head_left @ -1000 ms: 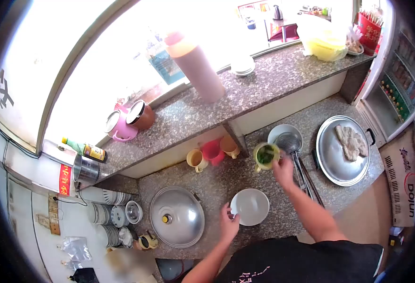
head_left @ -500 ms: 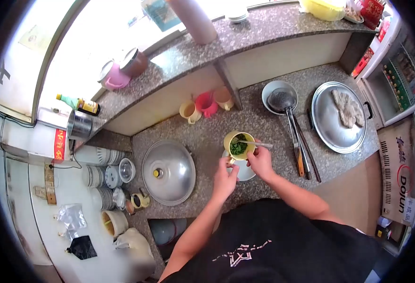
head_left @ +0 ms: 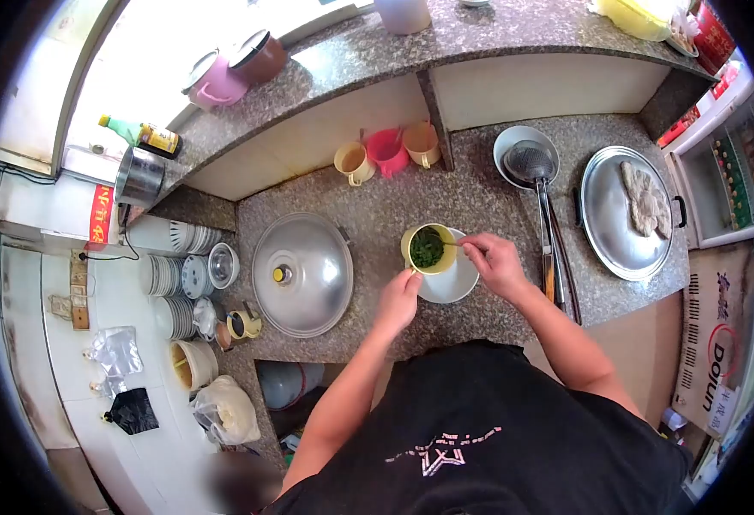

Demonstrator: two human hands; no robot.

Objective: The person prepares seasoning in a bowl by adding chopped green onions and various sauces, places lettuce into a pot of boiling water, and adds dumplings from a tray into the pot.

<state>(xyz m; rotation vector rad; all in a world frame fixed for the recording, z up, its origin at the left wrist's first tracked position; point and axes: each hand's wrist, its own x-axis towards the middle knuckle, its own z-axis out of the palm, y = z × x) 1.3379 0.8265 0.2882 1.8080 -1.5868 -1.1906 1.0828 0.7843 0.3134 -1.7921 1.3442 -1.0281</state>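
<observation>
A yellow mug (head_left: 415, 265) filled with chopped green leaves (head_left: 427, 247) is held above the counter, its mouth tilted up toward me. My left hand (head_left: 399, 297) is closed around the mug's handle at the lower left. On the other side, my right hand (head_left: 493, 260) pinches the thin handle of a spoon (head_left: 452, 244) whose far end reaches into the mug; the bowl of the spoon is hidden among the leaves. Partly under the mug sits a white bowl (head_left: 452, 288) on the counter.
A large domed metal lid (head_left: 308, 283) lies left on the speckled counter (head_left: 377, 330). Several mugs, including a pink mug (head_left: 387, 153), stand behind. To the right are a strainer (head_left: 529, 160) on a bowl and a lidded pan (head_left: 609, 232) with a cloth (head_left: 643, 197) on it.
My right hand has shifted off the mug's side to the right, holding the spoon lower across the rim. More of the white bowl shows. The camera view has also shifted.
</observation>
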